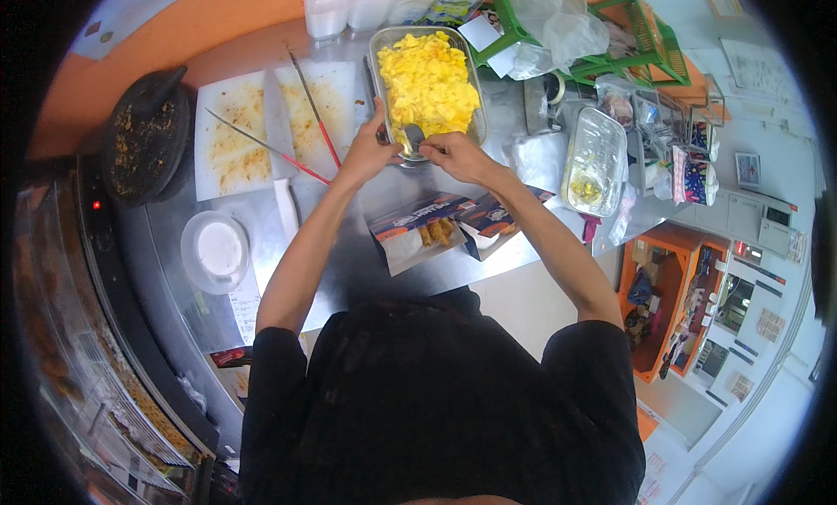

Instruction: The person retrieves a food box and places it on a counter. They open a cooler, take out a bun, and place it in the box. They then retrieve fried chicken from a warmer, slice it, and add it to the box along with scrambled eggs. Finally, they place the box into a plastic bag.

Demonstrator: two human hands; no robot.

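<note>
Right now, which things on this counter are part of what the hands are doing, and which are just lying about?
In use:
left hand
right hand
spoon
metal tray of yellow food
open paper boxes

Lying about:
cutting board
knife
chopsticks
dark mortar
round lidded tub
clear container
green basket
</note>
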